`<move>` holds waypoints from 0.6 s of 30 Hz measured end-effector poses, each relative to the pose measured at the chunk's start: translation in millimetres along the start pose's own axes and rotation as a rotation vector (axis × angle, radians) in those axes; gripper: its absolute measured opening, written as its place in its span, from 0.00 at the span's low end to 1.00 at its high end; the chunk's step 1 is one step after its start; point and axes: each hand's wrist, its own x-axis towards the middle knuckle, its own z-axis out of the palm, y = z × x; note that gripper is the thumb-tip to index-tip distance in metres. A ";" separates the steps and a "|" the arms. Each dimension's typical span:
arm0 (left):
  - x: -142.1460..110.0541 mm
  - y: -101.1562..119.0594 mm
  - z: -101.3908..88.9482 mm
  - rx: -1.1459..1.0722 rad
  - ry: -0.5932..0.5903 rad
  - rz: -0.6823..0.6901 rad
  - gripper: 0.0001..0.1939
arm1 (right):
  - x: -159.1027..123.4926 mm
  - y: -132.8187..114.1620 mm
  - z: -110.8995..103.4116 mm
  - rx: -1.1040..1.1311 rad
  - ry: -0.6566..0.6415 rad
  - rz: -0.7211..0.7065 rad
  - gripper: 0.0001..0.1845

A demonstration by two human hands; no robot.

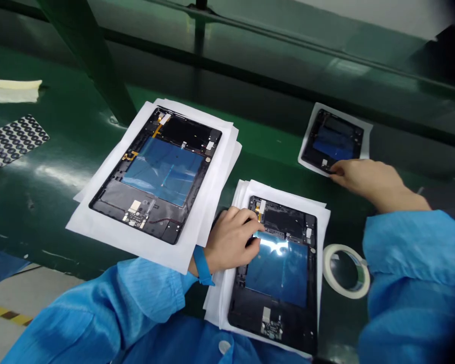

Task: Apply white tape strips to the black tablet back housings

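A black tablet housing (pixel 273 316) lies on a stack of white sheets (pixel 231 298) in front of me, a shiny blue film-covered battery (pixel 278 275) in its middle. My left hand (pixel 233 240) curls over its upper left edge, thumb and forefinger by the film's corner; anything between them is too small to make out. Farther off to the right, another tablet housing (pixel 337 134) rests on a white sheet (pixel 365 144). My right hand (pixel 371 182) pinches its near corner. On the left, a third tablet housing (pixel 114 207) lies on more white sheets (pixel 94 225).
A roll of pale tape (pixel 328 268) lies right of the near stack. A sheet of round black stickers (pixel 15 141) and pale paper pieces (pixel 17 91) are at the left. A green post (pixel 87 55) rises behind the left stack from the green bench (pixel 60 172).
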 end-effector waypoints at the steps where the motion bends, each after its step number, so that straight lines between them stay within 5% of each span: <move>1: -0.2 0.0 0.0 0.001 -0.002 -0.003 0.10 | 1.6 0.4 -0.3 0.004 0.002 -0.018 0.30; 12: -2.3 -0.2 0.2 -0.012 -0.022 -0.019 0.10 | 12.9 -22.5 -14.9 -0.024 -0.051 -0.108 0.24; 18: -2.3 -1.0 0.2 -0.006 -0.026 -0.021 0.10 | 12.9 -34.5 -26.6 -0.077 0.055 -0.025 0.26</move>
